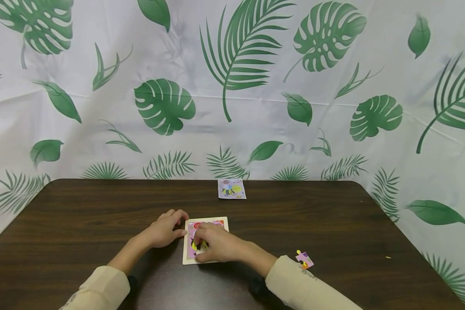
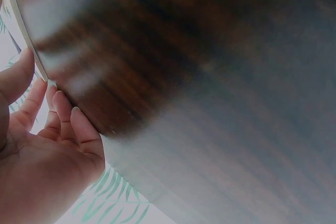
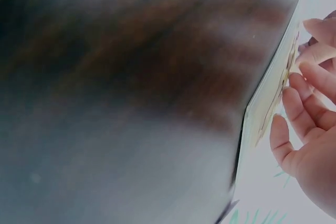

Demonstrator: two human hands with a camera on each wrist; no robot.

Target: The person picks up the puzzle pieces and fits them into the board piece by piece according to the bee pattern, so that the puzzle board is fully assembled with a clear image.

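Observation:
A jigsaw puzzle in a pale wooden tray (image 1: pixel 184 254) lies on the dark table, with pink, red, yellow and black printed pieces (image 1: pixel 191 254) inside. At the tray's left edge is my left hand (image 1: pixel 164 228), its thumb and fingertips touching the rim; the left wrist view shows these fingers (image 2: pixel 84 124) loosely bent. My right hand (image 1: pixel 218 243) lies over the puzzle and covers much of the picture. In the right wrist view its fingers (image 3: pixel 296 103) rest on the puzzle's face, and no piece shows between them. One loose puzzle piece (image 1: pixel 304 260) lies beside the right sleeve.
A square picture card (image 1: pixel 231 189) with a bee on it lies at the table's far edge. Far to the right is a tiny yellow scrap (image 1: pixel 388 257). Behind the table (image 1: pixel 100 202) hangs a white leaf-print cloth (image 1: pixel 255 125).

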